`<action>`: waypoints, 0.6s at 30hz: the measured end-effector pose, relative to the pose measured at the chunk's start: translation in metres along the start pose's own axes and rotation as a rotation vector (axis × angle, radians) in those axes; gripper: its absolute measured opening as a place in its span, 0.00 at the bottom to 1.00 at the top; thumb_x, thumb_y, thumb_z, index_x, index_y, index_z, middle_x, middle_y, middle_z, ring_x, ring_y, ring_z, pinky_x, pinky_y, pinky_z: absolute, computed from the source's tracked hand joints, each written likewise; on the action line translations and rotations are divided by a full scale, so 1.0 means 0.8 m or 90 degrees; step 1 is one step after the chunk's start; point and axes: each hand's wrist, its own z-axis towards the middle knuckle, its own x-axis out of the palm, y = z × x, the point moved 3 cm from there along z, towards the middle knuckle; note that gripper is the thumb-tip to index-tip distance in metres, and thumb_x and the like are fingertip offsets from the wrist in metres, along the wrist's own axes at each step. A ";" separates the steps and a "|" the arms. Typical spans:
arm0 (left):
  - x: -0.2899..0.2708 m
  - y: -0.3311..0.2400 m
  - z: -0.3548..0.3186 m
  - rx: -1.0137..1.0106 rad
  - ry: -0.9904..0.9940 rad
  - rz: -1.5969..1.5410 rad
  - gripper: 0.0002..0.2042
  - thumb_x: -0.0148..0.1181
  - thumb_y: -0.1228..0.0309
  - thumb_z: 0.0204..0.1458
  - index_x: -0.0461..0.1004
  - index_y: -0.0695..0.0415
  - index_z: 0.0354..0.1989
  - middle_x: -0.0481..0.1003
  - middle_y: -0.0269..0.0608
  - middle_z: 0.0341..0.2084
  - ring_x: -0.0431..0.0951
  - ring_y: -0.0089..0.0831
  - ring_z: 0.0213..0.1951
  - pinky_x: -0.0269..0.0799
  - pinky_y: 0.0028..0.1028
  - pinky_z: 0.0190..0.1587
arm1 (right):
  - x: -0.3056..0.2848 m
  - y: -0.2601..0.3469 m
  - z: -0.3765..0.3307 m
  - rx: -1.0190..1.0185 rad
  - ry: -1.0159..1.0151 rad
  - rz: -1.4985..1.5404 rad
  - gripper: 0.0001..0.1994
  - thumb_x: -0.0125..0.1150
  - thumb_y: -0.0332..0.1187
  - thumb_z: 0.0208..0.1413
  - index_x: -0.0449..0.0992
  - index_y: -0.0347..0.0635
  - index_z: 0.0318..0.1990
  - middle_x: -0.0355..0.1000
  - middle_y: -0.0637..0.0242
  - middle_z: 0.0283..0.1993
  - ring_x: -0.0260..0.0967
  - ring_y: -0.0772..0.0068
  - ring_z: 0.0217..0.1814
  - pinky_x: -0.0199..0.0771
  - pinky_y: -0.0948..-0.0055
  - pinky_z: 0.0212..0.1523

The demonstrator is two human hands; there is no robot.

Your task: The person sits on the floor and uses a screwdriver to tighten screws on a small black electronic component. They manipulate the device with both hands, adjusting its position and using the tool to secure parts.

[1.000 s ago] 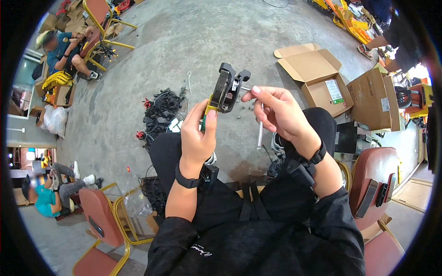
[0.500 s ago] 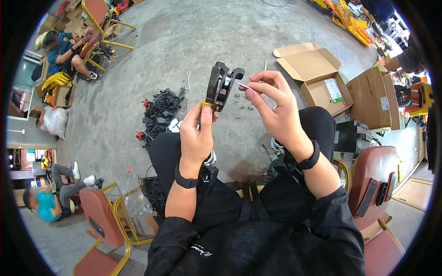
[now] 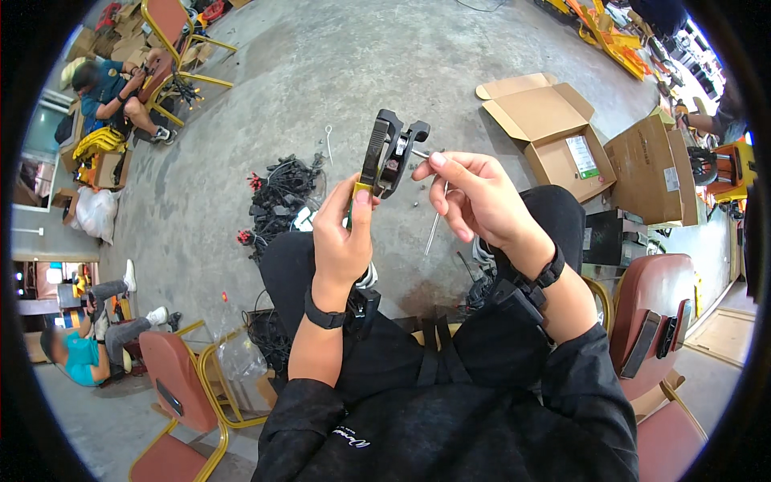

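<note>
1. The left hand [image 3: 341, 241] has its fingers wrapped tight around the black tool [image 3: 387, 153], thumb on the yellow bit, holding it up straight
2. The right hand [image 3: 482, 201] has its fingers pinched together on a thin metal pin [image 3: 420, 154], right beside the tool's top
3. Past the fingers, a pile of black cables [image 3: 277, 197] lies on the grey floor [image 3: 265, 88]
4. Further right sits an open cardboard box [image 3: 554, 128]
</note>
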 end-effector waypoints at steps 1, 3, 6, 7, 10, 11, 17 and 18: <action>0.000 -0.001 0.000 0.004 0.005 0.011 0.18 0.48 0.63 0.64 0.73 0.68 0.47 0.76 0.42 0.32 0.77 0.26 0.33 0.71 0.26 0.38 | -0.003 0.001 0.000 0.010 0.014 0.025 0.17 0.49 0.40 0.67 0.75 0.31 0.43 0.71 0.66 0.21 0.64 0.77 0.10 0.59 0.82 0.10; 0.000 -0.003 0.000 0.011 0.013 0.035 0.20 0.45 0.59 0.66 0.73 0.67 0.47 0.76 0.39 0.33 0.76 0.24 0.35 0.71 0.24 0.40 | -0.007 0.000 0.000 0.025 0.034 0.070 0.17 0.50 0.40 0.67 0.76 0.31 0.43 0.71 0.67 0.21 0.65 0.76 0.10 0.59 0.81 0.10; -0.001 -0.006 0.002 0.040 0.018 0.069 0.20 0.46 0.59 0.66 0.73 0.67 0.47 0.76 0.39 0.33 0.76 0.24 0.35 0.71 0.24 0.40 | -0.013 -0.004 0.001 0.045 0.056 0.127 0.17 0.51 0.40 0.67 0.76 0.31 0.43 0.71 0.68 0.21 0.65 0.75 0.10 0.61 0.81 0.09; -0.001 -0.007 0.002 0.042 0.019 0.074 0.20 0.46 0.59 0.66 0.73 0.67 0.47 0.76 0.39 0.33 0.76 0.24 0.35 0.71 0.24 0.40 | -0.016 -0.005 0.002 0.055 0.066 0.146 0.17 0.51 0.40 0.67 0.76 0.31 0.44 0.71 0.68 0.21 0.65 0.75 0.09 0.62 0.81 0.10; -0.002 -0.007 0.002 0.036 0.018 0.071 0.21 0.45 0.59 0.66 0.73 0.67 0.47 0.76 0.40 0.33 0.76 0.24 0.35 0.71 0.25 0.39 | -0.008 0.001 -0.003 0.043 0.031 0.067 0.15 0.54 0.38 0.65 0.77 0.33 0.44 0.72 0.67 0.24 0.69 0.74 0.15 0.69 0.79 0.17; -0.002 -0.005 0.002 0.026 0.017 0.059 0.21 0.45 0.59 0.66 0.73 0.67 0.46 0.76 0.40 0.33 0.76 0.24 0.35 0.71 0.24 0.39 | -0.003 0.004 -0.004 0.031 0.008 0.019 0.13 0.56 0.37 0.64 0.77 0.33 0.44 0.72 0.66 0.25 0.71 0.73 0.18 0.71 0.78 0.21; 0.000 0.001 0.001 -0.037 0.019 -0.004 0.21 0.42 0.59 0.67 0.73 0.68 0.44 0.77 0.41 0.34 0.77 0.25 0.34 0.72 0.24 0.40 | 0.004 0.009 -0.007 -0.600 -0.246 -0.659 0.08 0.64 0.27 0.54 0.79 0.36 0.42 0.72 0.58 0.36 0.71 0.67 0.42 0.70 0.70 0.43; -0.001 0.002 0.001 -0.040 0.019 -0.014 0.21 0.42 0.60 0.67 0.73 0.68 0.44 0.77 0.42 0.34 0.77 0.25 0.34 0.72 0.24 0.40 | 0.002 0.008 -0.005 -0.557 -0.229 -0.625 0.08 0.63 0.27 0.56 0.79 0.36 0.41 0.72 0.60 0.35 0.71 0.68 0.41 0.70 0.71 0.42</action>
